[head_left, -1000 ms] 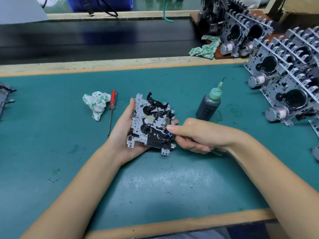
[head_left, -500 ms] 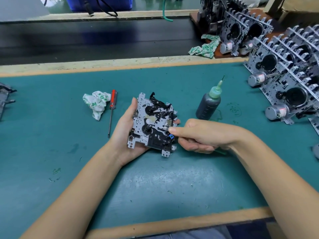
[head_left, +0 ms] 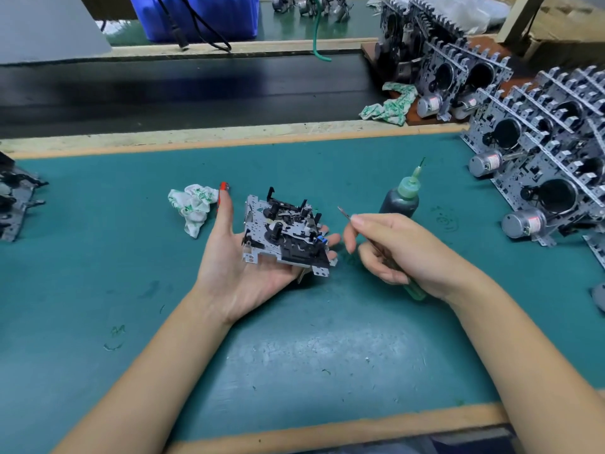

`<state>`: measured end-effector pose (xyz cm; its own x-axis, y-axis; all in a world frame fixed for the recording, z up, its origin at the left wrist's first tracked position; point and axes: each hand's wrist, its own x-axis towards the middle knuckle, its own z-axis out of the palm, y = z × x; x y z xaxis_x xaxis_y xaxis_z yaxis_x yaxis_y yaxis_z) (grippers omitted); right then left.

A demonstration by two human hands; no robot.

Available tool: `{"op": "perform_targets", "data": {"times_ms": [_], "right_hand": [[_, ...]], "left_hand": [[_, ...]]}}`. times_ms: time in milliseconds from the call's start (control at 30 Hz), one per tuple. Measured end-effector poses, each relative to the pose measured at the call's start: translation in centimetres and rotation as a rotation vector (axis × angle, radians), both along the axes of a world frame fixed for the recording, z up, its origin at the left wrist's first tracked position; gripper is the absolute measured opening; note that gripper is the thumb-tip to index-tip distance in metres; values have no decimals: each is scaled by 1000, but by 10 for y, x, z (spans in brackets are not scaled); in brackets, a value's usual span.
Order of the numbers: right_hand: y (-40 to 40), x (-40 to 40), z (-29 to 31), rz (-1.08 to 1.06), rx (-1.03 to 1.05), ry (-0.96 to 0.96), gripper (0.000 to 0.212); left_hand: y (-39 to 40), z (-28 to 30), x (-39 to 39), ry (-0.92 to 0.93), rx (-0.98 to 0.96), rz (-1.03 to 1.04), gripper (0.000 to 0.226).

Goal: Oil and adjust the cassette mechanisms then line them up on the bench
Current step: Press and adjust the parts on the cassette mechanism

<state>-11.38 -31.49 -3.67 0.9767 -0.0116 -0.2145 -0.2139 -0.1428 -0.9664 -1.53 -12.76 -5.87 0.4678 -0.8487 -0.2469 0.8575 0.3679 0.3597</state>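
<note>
A cassette mechanism, a silver plate with black parts, lies flat on the upturned palm of my left hand, whose fingers are nearly straight beneath it. My right hand grips a small green-handled screwdriver; its metal tip pokes out past the thumb, a short gap to the right of the mechanism. A dark oil bottle with a green nozzle stands upright just behind my right hand. Rows of lined-up mechanisms with motors stand at the right of the green mat.
A crumpled white-green cloth and a red-handled screwdriver lie left of my left hand. Another mechanism sits at the mat's left edge. A black conveyor belt runs behind the bench. Another cloth lies near the far mechanisms.
My right hand has drawn the screwdriver away from the mechanism to the right. My left hand has tipped the mechanism flat onto its open palm.
</note>
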Motion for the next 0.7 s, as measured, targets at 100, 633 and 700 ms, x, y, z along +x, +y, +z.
{"op": "perform_targets", "data": {"times_ms": [100, 633, 700], "right_hand": [[3, 1, -4, -40, -62, -4, 35], [18, 2, -3, 28, 66, 95, 49], [20, 3, -4, 39, 38, 105, 49]], "left_hand": [[1, 0, 0, -33, -29, -25, 102], [0, -4, 1, -158, 248, -85, 82], [-1, -5, 2, -167, 285, -68, 79]]}}
